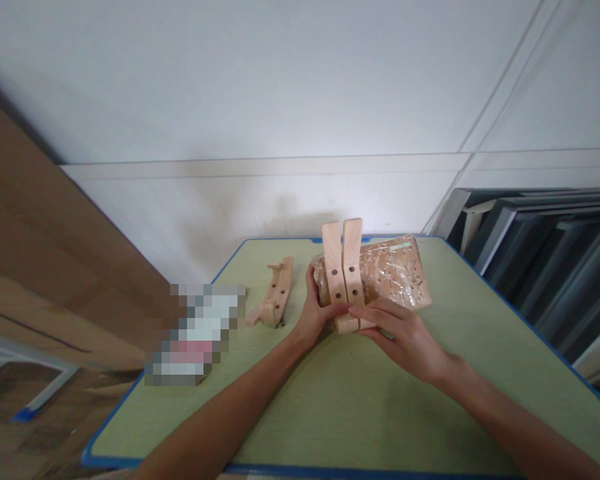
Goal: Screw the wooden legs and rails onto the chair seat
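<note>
Two curved, pale wooden pieces stand side by side with a narrow gap between them: a left wooden piece (333, 248) and a right wooden piece (352, 247). Each shows dark round holes or screw heads. My left hand (314, 315) is closed around the left side of the pair, its thumb low on the front. Fingers of my right hand (407, 333) pinch the right piece near its lower end; whether they hold something small there is hidden. Behind the pair lies a clear plastic-wrapped brown package (395, 270).
A similar wooden assembly (280, 290) lies left on the green table (300, 427), with small dark screws (279, 325) beside it. A pixelated flat object (195, 337) is at the left edge. Dark panels (545, 253) lean at right; a brown board (55, 233) stands left.
</note>
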The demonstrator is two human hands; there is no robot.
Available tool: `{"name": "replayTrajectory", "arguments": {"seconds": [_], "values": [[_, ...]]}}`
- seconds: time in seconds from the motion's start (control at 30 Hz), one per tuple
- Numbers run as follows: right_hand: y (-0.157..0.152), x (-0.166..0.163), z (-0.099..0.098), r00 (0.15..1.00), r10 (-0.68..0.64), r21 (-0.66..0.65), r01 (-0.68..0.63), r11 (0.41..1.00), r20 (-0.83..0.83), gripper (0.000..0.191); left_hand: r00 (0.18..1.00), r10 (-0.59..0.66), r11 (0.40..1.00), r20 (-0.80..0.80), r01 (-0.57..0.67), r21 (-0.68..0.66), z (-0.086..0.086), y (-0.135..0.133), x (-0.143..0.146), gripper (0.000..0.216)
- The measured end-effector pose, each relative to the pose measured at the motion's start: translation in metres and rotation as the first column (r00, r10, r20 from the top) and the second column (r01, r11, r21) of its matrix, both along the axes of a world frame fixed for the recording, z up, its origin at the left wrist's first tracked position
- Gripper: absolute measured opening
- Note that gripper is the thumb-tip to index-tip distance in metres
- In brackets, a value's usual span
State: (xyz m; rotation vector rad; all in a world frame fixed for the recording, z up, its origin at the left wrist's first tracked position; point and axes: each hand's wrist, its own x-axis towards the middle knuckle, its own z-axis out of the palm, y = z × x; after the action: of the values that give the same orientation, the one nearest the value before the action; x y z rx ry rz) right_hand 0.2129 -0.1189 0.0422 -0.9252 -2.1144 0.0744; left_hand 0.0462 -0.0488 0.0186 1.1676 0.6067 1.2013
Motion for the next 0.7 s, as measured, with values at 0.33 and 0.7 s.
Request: {"name": "replayTrajectory", "arguments": {"seconds": [0.33, 0.7], "values": [[-0.003, 0.001, 0.005, 0.999, 0.026, -0.034, -0.024, 0.999, 0.043, 0.031, 1.000, -0.025, 1.000, 0.014, 0.025, -0.006, -0.007, 0.003, 0.000, 0.101], [-0.006, -0.003, 0.006, 0.992, -0.007, -0.018, 0.009, 1.000, 0.129, 0.026, 0.998, 0.060, 0.997, -0.006, -0.060, -0.049, 0.007, 0.005, 0.003, 0.072]]}}
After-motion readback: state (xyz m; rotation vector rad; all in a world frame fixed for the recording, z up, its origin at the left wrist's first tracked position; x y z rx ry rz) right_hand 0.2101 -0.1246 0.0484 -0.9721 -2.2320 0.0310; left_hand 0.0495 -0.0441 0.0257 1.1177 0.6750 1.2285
